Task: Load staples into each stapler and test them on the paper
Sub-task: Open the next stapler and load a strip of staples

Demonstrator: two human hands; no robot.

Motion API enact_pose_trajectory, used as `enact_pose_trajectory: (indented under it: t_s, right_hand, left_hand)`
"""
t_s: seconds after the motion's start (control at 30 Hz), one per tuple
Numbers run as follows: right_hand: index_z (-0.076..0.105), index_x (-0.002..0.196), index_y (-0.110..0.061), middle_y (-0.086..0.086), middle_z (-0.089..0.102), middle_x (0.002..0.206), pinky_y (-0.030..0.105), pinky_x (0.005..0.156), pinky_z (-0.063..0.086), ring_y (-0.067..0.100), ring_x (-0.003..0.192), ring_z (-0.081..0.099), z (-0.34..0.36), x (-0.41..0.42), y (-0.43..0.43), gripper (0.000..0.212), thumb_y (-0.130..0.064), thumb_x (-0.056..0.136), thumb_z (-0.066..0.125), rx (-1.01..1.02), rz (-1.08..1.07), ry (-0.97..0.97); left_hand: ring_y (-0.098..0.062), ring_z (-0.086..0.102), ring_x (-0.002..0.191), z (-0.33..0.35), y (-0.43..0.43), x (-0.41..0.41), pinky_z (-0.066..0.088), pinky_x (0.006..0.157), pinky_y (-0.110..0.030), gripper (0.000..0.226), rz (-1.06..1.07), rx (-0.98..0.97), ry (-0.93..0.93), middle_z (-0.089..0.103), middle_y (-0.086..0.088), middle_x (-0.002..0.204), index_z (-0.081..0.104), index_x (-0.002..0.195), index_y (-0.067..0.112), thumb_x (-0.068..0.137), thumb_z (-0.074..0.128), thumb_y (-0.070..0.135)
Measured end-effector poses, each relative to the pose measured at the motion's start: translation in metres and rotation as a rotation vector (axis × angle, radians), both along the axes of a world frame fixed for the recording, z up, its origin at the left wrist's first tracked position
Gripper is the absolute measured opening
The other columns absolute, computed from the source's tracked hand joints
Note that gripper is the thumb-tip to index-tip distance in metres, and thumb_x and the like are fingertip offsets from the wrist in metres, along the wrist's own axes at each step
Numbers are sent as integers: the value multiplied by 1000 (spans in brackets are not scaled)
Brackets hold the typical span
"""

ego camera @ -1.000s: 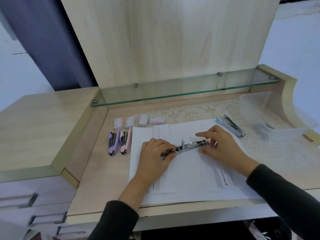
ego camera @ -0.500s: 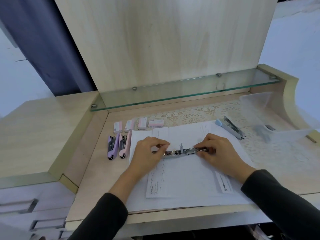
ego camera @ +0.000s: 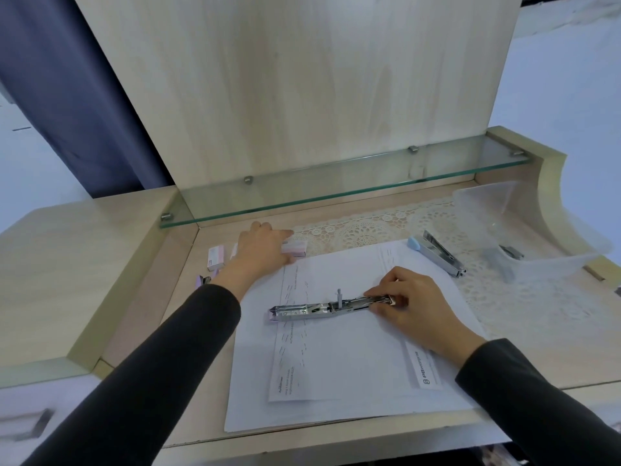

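Staple boxes: small white-and-pink cardboard staple boxes [ego camera: 215, 258] stand in a close row at the desk's back left. A careless grab may knock a neighbouring box.
Left hand: the left hand [ego camera: 265, 245] lies over that row, fingers stretched rightward. I cannot tell whether it pinches a box. Opening one single-handed could scatter the strips.
Open stapler: the chrome metal stapler with a lilac tip [ego camera: 319, 309] lies unfolded on the white printed paper sheets [ego camera: 336, 364], channel up. Steadied at one end only, it may pivot or slide on the slick paper.
Right hand: the right hand [ego camera: 413, 307] pinches the stapler's right end between thumb and fingertips. A released spring pusher could nip them.
Blue stapler: the blue-capped chrome stapler [ego camera: 437, 252] lies well apart on the lace mat and is easily overlooked.
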State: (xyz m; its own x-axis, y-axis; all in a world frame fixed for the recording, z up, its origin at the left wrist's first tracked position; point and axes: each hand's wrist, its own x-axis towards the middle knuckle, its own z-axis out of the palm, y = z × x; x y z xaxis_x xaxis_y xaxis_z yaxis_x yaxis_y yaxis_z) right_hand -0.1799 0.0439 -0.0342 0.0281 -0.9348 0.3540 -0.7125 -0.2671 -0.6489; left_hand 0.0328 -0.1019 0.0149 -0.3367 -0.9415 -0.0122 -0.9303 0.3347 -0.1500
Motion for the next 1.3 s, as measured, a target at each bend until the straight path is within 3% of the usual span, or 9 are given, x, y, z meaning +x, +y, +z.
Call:
enact_pose_trajectory:
  t_s: [0.1,0.23,0.43,0.57,0.7,0.77,0.93,1.1,1.3]
  right_hand:
    - [74,89,-19,-20,50,73,6,60,35,-8,74,50,-1,-1,-1,17,-14,73,73,-4,2,-5]
    - [74,89,-18,-19,50,72,5,61,35,-8,73,50,-2,-2,-1,18,-14,72,74,-3,0,-13]
    - [74,88,-17,-19,50,73,6,57,33,-7,72,50,-1,0,0,17,-14,72,74,-1,-16,-7]
    - [74,87,-19,-16,53,73,7,57,33,-5,68,50,0,1,2,16,-15,72,73,8,-31,-13]
    - [73,82,-20,-16,57,72,7,57,35,-2,62,50,6,2,3,6,-22,77,69,25,-54,-73]
    - [71,82,-19,-12,61,73,8,57,36,1,55,47,10,1,1,13,-27,84,61,68,-105,-135]
    - [69,95,-13,-4,66,85,5,53,35,-10,51,49,20,0,-13,18,-22,89,54,146,-133,-123]
    - [66,102,-17,-4,65,91,11,58,32,-4,57,43,30,10,-28,20,-24,84,62,160,-72,21]
    - [64,105,-21,-1,68,95,31,79,45,17,95,57,38,29,-45,31,-38,79,65,214,-61,137]
  left_hand:
    - [-30,34,124,-5,0,-5,35,95,-38,50,15,32,-4,47,-11,132,38,137,30,91,48,47]
    - [-27,44,114,-8,2,-4,39,83,-31,42,22,0,253,58,-8,121,54,125,23,86,59,40]
    - [-29,54,98,1,11,4,37,71,-28,39,3,-50,461,64,-12,104,60,117,18,81,67,32]
    - [-23,54,93,8,35,1,35,73,-25,36,-30,-26,557,64,-7,100,60,114,20,80,69,23]
    - [-7,46,61,1,65,-3,36,56,-20,32,-22,56,618,58,0,86,61,104,24,75,74,21]
    - [-6,43,55,-5,74,-4,36,51,-21,30,-2,101,632,53,1,77,59,100,25,75,75,21]
    - [-17,48,66,-10,80,-6,38,55,-25,30,13,113,642,52,0,74,58,102,24,76,73,24]
    - [-17,49,74,-11,80,-7,38,60,-26,33,19,110,630,55,1,84,60,107,27,77,73,29]
    - [-20,49,99,-17,79,-9,41,75,-29,39,10,50,605,56,-3,103,62,113,28,76,73,33]
